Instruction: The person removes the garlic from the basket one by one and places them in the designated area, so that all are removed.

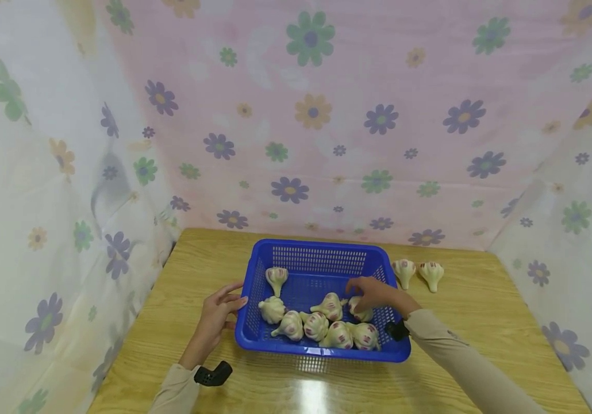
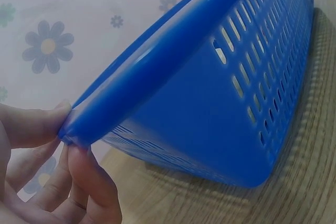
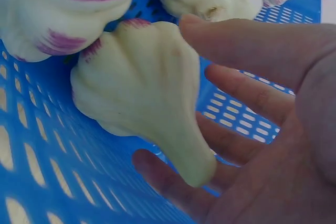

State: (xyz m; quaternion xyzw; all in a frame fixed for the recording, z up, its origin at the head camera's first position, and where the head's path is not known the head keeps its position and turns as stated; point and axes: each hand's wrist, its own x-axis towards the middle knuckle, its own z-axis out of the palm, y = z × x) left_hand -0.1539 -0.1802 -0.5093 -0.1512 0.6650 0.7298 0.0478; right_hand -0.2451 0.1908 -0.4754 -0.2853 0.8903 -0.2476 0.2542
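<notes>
A blue plastic basket (image 1: pixel 322 352) with slotted walls sits on the table, several garlic bulbs lying inside it. My left hand (image 1: pixel 216 315) pinches its left rim, thumb on top and fingers beneath, as the left wrist view shows close up. Inside the right part of the basket, my right hand (image 1: pixel 373 292) is at one garlic bulb (image 3: pixel 136 80). There the fingers are spread and loosely bent around its stem, and the thumb tip is at the bulb's side. That bulb is partly covered by the hand in the head view.
Two more garlic bulbs (image 1: pixel 431 276) lie on the wooden table (image 1: pixel 472 322) just right of the basket. Flower-patterned sheets (image 1: pixel 337 172) hang behind the table and along both sides. A black wrist camera (image 1: pixel 213 374) is strapped to the left wrist.
</notes>
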